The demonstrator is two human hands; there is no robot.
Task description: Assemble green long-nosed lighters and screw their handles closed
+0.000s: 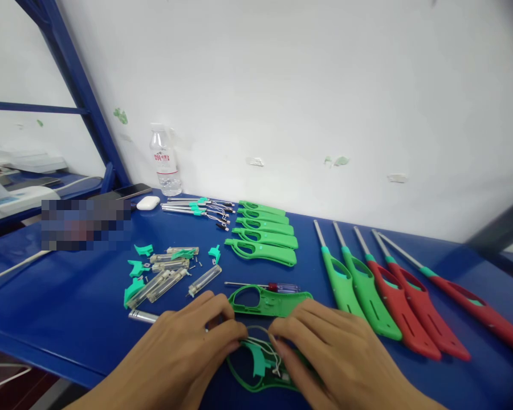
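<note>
My left hand (pixel 183 347) and my right hand (pixel 337 353) meet over a green lighter handle shell (pixel 256 370) near the table's front edge. Both pinch thin white wires (pixel 260 341) that run into the shell, beside a teal trigger piece (pixel 259 361). A second open green shell (pixel 269 302) lies just behind my fingers, with a small red-handled screwdriver (pixel 269 286) along its far side.
Several clear gas tubes (pixel 171 273) and teal parts (pixel 143 249) lie left. Green half shells (pixel 265 239) and metal nozzle rods (pixel 196 208) sit behind. Finished green (pixel 359 290) and red lighters (pixel 414 307) lie right. A water bottle (pixel 165 162), earbud case (pixel 147 203) and phone (pixel 132 191) stand at back.
</note>
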